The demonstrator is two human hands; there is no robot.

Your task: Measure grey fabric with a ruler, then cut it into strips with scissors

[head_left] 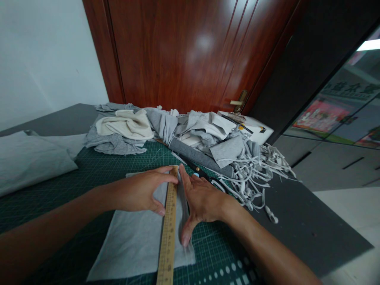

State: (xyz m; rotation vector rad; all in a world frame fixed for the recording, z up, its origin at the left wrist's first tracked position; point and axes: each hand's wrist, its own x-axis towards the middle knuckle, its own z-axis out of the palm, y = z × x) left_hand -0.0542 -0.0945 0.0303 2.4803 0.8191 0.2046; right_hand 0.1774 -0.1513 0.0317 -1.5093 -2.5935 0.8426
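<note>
A light grey piece of fabric [130, 237] lies flat on a green gridded cutting mat [216, 245]. A yellowish wooden ruler [168, 233] rests lengthwise over the fabric, near its right edge. My left hand [145, 190] spans the fabric with thumb and fingers apart, its fingertips touching the ruler's left side. On the right, my right hand [202, 198] is spread with its thumb and fingertips on the fabric strip beside the ruler. Just beyond my right hand lie black-handled scissors [199, 170], partly hidden by it.
Heaped grey fabric [202, 126] and a cream cloth [126, 124] lie along the back. Tangled fabric strips [249, 174] spread at the right. A folded pale cloth [32, 158] is at the left. A wooden door [178, 51] stands behind the grey table [314, 233].
</note>
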